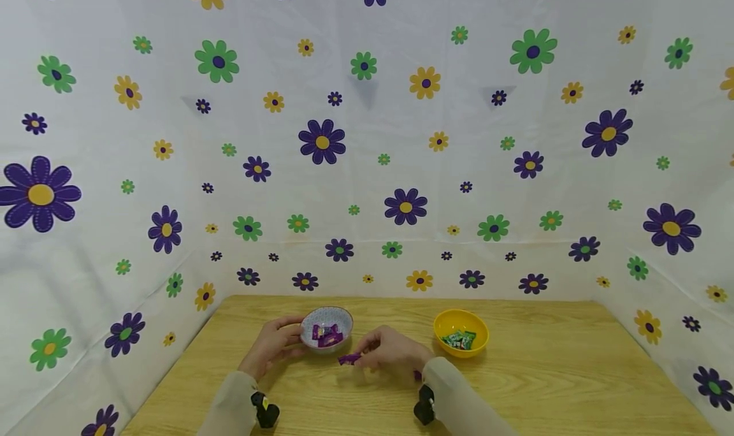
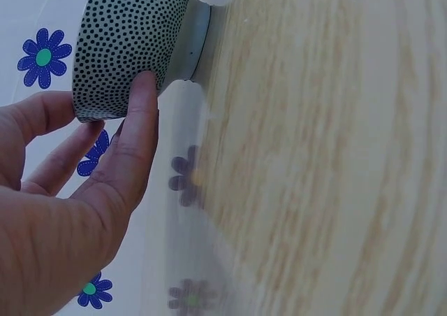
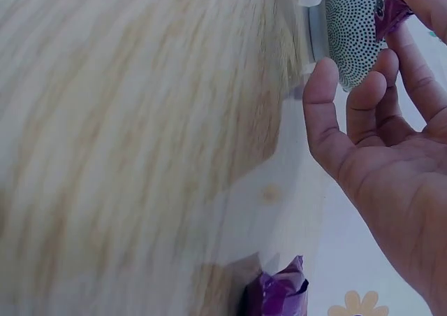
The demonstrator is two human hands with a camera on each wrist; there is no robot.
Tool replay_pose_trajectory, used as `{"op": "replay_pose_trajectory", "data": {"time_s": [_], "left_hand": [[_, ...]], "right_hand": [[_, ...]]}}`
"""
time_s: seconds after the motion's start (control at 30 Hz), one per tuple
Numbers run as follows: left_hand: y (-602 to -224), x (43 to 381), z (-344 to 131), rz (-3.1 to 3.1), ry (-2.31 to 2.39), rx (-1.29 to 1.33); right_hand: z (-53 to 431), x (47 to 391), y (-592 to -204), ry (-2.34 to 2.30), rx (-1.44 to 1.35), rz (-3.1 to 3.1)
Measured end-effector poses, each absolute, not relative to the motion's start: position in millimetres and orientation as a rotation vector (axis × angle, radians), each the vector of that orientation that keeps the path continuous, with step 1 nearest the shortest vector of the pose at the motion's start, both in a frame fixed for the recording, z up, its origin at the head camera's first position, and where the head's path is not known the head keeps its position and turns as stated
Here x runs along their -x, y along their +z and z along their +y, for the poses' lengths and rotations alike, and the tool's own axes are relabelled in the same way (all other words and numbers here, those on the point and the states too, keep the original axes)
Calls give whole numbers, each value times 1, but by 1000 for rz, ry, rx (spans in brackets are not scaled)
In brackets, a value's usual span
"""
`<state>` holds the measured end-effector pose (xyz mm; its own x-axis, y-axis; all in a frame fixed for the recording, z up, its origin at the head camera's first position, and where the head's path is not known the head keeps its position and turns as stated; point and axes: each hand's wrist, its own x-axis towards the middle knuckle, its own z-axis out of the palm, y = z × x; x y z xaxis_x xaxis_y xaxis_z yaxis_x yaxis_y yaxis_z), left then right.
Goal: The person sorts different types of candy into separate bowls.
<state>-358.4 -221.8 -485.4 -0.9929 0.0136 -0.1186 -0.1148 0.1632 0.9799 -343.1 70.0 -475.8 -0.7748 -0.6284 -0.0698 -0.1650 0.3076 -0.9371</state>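
My left hand (image 1: 273,345) touches the outer side of a dotted bowl (image 1: 310,345) with its fingertips, fairly straight, in the left wrist view. Inside that bowl lie several purple-wrapped candies (image 1: 329,339). Just right of the bowl, my right hand (image 1: 391,350) pinches another purple-wrapped candy (image 1: 348,359) between thumb and finger. The right wrist view shows this held candy (image 3: 393,12) in front of the dotted bowl, the other fingers curved loosely. One more purple candy (image 3: 278,293) lies on the table near the right wrist, mostly hidden by the arm in the head view.
A yellow bowl (image 1: 483,343) with green-wrapped candies (image 1: 460,340) stands right of my right hand. Everything rests on a wooden table (image 1: 550,366). White cloth with printed flowers (image 1: 367,187) surrounds the table at the back and both sides.
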Motion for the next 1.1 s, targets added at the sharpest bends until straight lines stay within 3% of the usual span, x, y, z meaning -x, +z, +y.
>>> {"op": "replay_pose_trajectory", "data": {"time_s": [0.67, 1.1], "left_hand": [[-490, 362, -221, 2302, 2008, 84], [-489, 361, -220, 2278, 2041, 54]], "right_hand": [[50, 351, -471, -1707, 637, 2240], [20, 351, -467, -1897, 330, 2357]]}}
